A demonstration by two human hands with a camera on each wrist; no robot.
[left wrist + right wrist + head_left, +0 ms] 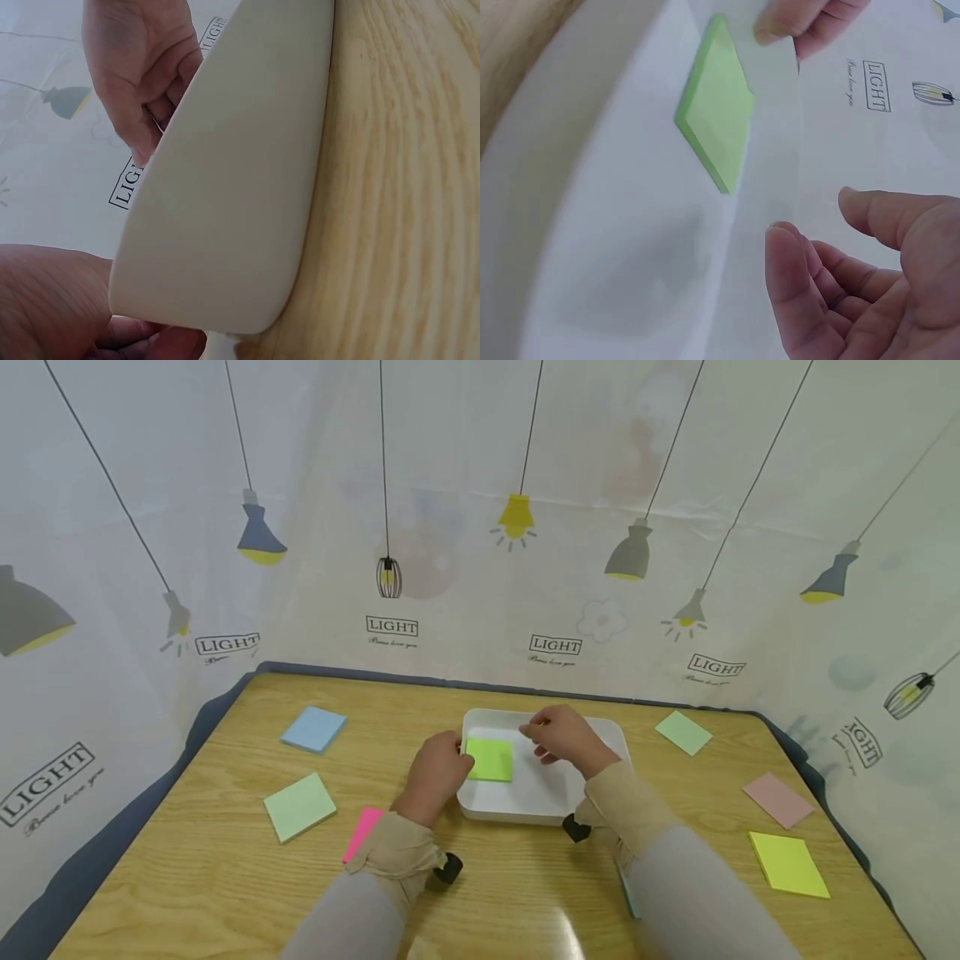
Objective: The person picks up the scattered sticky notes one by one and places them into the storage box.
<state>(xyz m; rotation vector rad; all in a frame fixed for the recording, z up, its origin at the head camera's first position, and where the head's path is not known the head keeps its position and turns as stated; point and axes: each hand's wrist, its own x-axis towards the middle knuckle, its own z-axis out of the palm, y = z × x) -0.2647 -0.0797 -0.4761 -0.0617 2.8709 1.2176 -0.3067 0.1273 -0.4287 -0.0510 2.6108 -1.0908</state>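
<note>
A white rectangular tray stands on the wooden table. My left hand grips its left wall, thumb over the rim and fingers outside; in the left wrist view the fingers curl against the tray wall. A bright green sticky-note pad lies inside the tray at its left end, beside my left thumb. Over the middle of the tray hovers my right hand. The right wrist view has this hand with thumb and index finger apart, loosely bent, and nothing between them.
To the left lie a blue pad, a pale green pad and a pink pad partly under the left wrist. On the right are a pale green pad, a pink one and a yellow one. A printed curtain borders the table.
</note>
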